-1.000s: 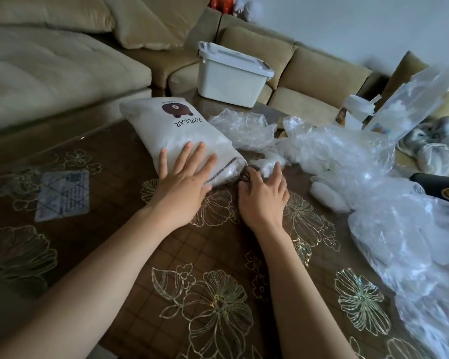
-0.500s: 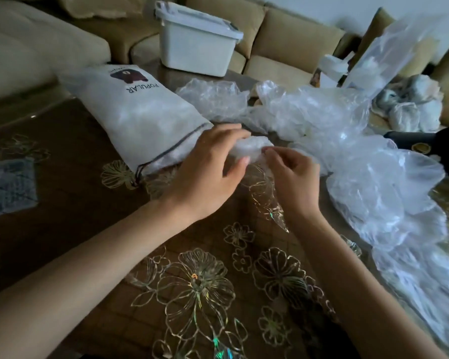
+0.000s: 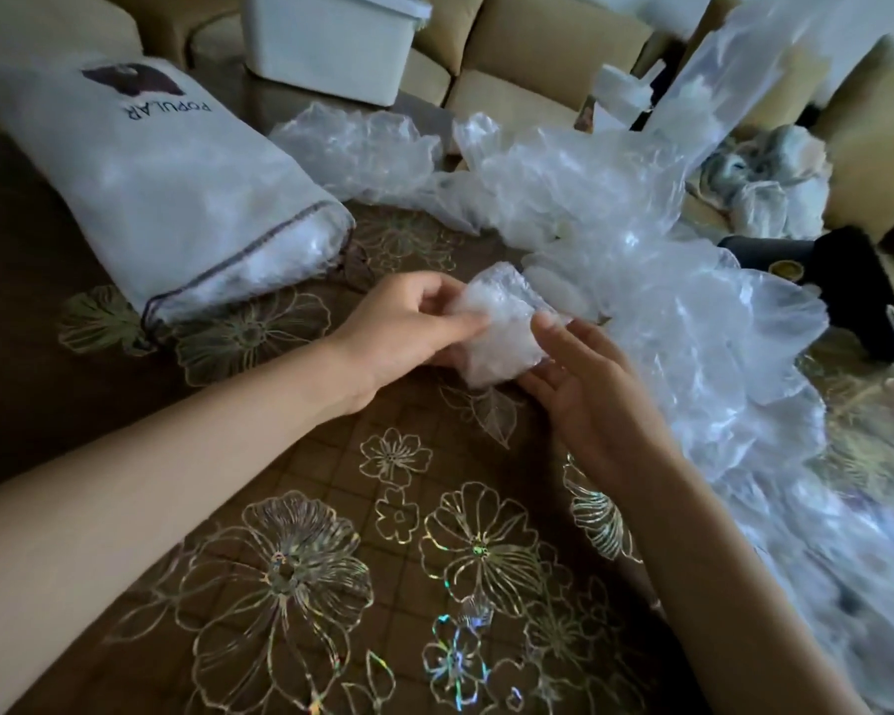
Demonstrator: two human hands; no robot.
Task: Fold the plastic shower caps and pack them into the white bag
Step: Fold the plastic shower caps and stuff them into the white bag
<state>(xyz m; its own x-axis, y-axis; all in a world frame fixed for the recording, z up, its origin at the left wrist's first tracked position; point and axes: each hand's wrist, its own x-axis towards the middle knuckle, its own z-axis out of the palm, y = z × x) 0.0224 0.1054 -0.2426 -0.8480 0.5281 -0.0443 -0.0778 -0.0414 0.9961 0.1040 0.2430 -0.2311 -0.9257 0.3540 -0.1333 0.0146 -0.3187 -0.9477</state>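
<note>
Left hand (image 3: pixel 409 327) fingers pinch folded shower cap (image 3: pixel 501 335), right hand (image 3: pixel 584 399) fingers grip opposite side; I reckon compressing it for nearby white bag (image 3: pixel 192 209).

dim, soft room light w/ glints on plastic; blurry, warped edges

Your bag (image 3: pixel 187 198) lies on the table (image 3: pixel 228 456) toward its far left corner, mouth turned toward you. To the right of that mouth, over the table's middle, the folded cap (image 3: pixel 501 332) sits between your left hand (image 3: pixel 398 338) and right hand (image 3: pixel 589 399). The heap of loose caps (image 3: pixel 667 301) runs behind it and down the right edge. Past the bag, by the far edge, stands the box (image 3: pixel 331 49), with the sofa (image 3: pixel 538 49) behind it.
</note>
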